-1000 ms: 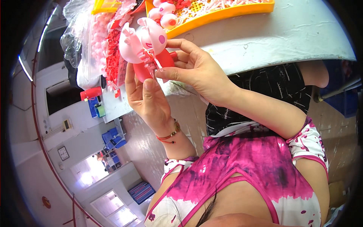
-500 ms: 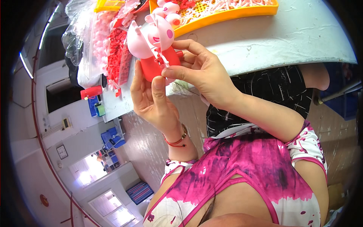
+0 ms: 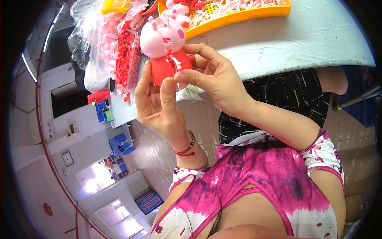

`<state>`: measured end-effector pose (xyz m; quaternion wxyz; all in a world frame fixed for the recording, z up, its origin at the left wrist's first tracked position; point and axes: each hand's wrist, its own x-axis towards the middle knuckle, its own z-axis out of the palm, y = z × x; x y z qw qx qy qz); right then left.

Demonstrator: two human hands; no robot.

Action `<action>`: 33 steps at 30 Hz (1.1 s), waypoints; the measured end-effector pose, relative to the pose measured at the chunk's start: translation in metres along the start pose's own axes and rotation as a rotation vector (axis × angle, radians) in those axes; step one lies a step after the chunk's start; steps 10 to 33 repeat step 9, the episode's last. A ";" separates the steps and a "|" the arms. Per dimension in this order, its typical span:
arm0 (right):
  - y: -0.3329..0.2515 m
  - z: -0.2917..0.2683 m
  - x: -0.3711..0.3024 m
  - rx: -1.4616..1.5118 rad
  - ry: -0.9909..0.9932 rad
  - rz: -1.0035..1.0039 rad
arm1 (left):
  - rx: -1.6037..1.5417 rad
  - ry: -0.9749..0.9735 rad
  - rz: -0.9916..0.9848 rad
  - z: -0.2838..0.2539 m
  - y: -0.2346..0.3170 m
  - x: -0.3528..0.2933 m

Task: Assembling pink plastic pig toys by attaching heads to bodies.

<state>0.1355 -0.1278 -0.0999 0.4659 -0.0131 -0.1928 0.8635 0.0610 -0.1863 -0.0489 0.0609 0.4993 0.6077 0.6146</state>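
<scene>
A plastic pig figure with a pink head (image 3: 152, 42) and a red body (image 3: 161, 72) is held up over the table's near edge. Its head is made of two halves with a narrow seam between them. A thin pale pink piece (image 3: 176, 63) shows along the front of the body. My left hand (image 3: 161, 105) grips the body from the left and below, its thumb upright at the base. On the right side, my right hand (image 3: 217, 77) is closed on the same figure, thumb low on the front and forefinger behind the head.
Beyond the figure, a yellow tray (image 3: 242, 21) holds many pale pink thin parts, with pink heads at its left end. To the left, a clear box (image 3: 137, 51) contains small red parts beside pink parts (image 3: 108, 49). A red object (image 3: 98, 96) lies at the table's left edge.
The gap between the two halves of the figure's head has narrowed. The figure has shifted slightly right, while both hands keep their hold.
</scene>
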 end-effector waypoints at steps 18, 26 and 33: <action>-0.004 -0.005 0.001 -0.011 -0.059 0.038 | 0.119 -0.135 0.000 -0.009 0.013 0.008; -0.004 -0.005 0.001 -0.011 -0.059 0.038 | 0.119 -0.135 0.000 -0.009 0.013 0.008; -0.004 -0.005 0.001 -0.011 -0.059 0.038 | 0.119 -0.135 0.000 -0.009 0.013 0.008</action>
